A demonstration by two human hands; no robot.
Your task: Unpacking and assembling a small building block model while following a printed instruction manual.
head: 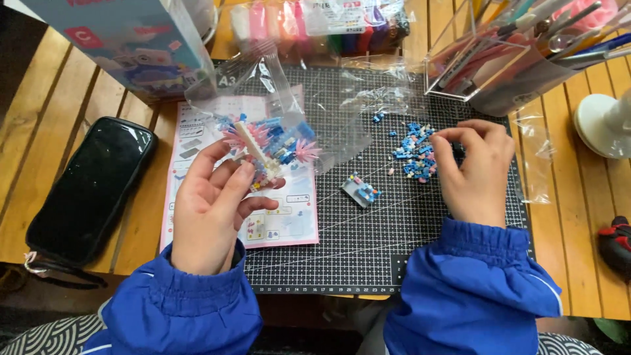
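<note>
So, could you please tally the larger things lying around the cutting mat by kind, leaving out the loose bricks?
Phone: 1
Instruction sheet: 1
Printed box: 1
Clear pen holder: 1
Small brick assembly on the mat: 1
Brick model in the left hand: 1
Total: 6

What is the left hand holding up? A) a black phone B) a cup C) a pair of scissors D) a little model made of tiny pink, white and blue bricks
D, the left hand has its grip on a small brick model of pink, white and blue pieces, raised over the instruction sheet, while the black phone lies untouched on the table.
</note>
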